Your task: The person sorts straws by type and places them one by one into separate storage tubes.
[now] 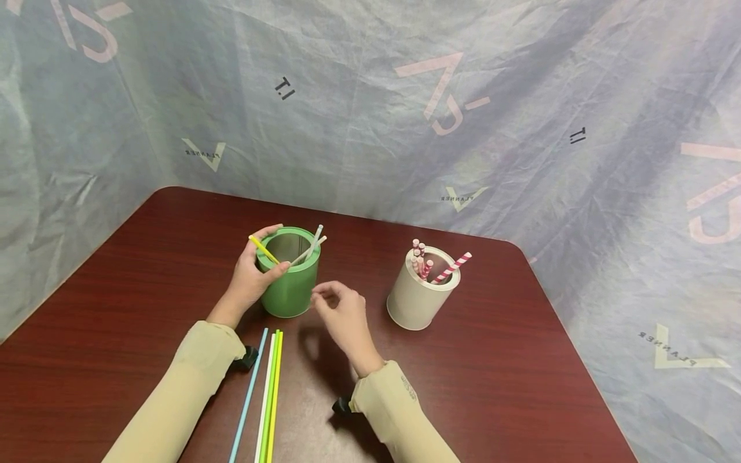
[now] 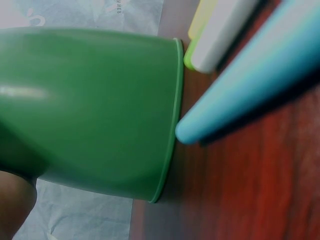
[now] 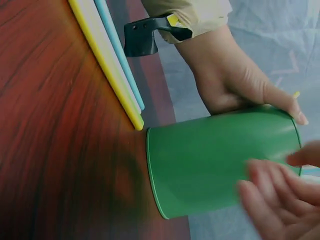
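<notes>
Slim coloured plastic straws [image 1: 270,395]: my seven o'clock.
Left hand [image 1: 247,280]: clamped on green cylindrical metal can [image 1: 294,294] — tugging could tip it, I fear.
Right hand [image 1: 346,315]: fingers apart, empty.

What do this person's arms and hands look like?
The left sleeve and right sleeve are long, loose and cream. A dark printed marking, too small to read, sits near the right one's end. Each wrist has a black device; the left one bears a yellow patch. The left hand and right hand look gloveless.
</notes>
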`<state>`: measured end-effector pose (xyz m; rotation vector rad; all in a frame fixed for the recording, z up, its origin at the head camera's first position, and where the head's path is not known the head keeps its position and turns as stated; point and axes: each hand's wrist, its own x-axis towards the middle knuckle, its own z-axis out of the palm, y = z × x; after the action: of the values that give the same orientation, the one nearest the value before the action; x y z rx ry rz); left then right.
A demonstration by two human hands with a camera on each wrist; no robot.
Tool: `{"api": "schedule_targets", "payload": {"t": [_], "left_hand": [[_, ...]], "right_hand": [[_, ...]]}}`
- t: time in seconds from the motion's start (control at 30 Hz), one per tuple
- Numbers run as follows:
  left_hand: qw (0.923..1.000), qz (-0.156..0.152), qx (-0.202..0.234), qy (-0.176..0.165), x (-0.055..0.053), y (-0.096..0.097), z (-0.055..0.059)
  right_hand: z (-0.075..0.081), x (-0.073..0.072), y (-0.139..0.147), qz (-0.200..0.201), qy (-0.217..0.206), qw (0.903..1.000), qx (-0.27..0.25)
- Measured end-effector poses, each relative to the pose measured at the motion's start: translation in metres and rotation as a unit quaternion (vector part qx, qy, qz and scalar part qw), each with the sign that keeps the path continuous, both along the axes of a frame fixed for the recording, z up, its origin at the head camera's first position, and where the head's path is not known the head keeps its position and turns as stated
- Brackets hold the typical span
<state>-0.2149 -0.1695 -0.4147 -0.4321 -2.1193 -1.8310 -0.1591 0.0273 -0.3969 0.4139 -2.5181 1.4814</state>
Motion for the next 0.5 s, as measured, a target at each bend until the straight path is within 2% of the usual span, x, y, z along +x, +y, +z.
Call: {"api": "schedule_targets", "payload": {"t": [0.07,0.13,0.23,0.33,0.4,0.5], "left_hand": [[1.0,0.001,-0.001,0.0,0.0,0.0,0.0],[1.0,0.002,-0.004,0.0,0.001,-0.001,0.0],[1.0,0.001,-0.005,-0.001,0.001,-0.001,0.0],[1.0,0.0,-0.006,0.0,0.0,-0.001,0.0],[1.0,-0.001,-0.006,0.0,0.0,0.0,-0.001],[1.0,0.0,-0.007,0.002,0.0,0.0,-0.001]], "right_hand": [[-0.001,0.002,0.001,0.035,-0.039,0.9969,0.059],[-0.003,0.004,0.0,0.072,-0.076,0.9874,0.119],[-0.006,0.01,-0.003,0.124,-0.145,0.9665,0.171],[-0.007,0.017,-0.008,0.162,-0.196,0.9454,0.204],[-0.008,0.021,-0.011,0.177,-0.206,0.9359,0.224],[-0.01,0.026,-0.016,0.182,-0.195,0.9285,0.258]]}}
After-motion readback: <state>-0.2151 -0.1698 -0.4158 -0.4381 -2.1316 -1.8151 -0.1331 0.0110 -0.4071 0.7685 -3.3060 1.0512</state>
